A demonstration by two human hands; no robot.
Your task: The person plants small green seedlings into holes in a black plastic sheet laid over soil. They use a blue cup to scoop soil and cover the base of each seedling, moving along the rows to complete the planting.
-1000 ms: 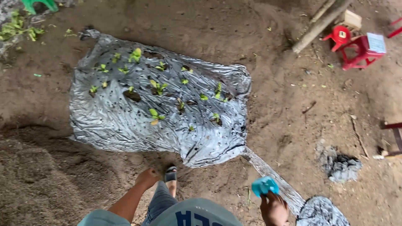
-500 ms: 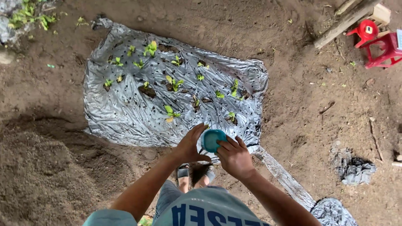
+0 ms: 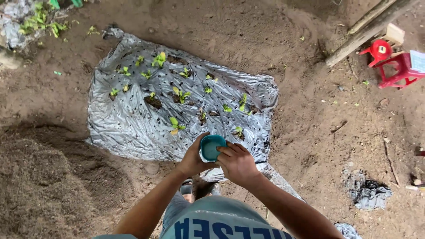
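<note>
Since half a second ago the small teal cup (image 3: 211, 147) has shifted a little to the left and both hands have closed in tighter around it; a second ago only the right hand held it, low beside the body. At far left lies a mound of loose brown soil (image 3: 40, 177); above it, in the top corner, a patch of green weeds (image 3: 42, 24). Next comes the silver plastic sheet (image 3: 128, 128), crumpled and perforated, spread on the ground with small green seedlings (image 3: 177, 124) poking through its holes. The left hand (image 3: 192, 157) is curled partway round the cup's left side, fingers wrapped on it; the right hand (image 3: 237, 163) grips the cup's right edge with bent fingers; the cup is held over the sheet's near edge, its opening facing up. Further right is bare earth; a crumpled grey scrap (image 3: 367, 192) lies low right; red plastic stools (image 3: 392, 62) stand at top right beside a wooden pole (image 3: 363, 35).
</note>
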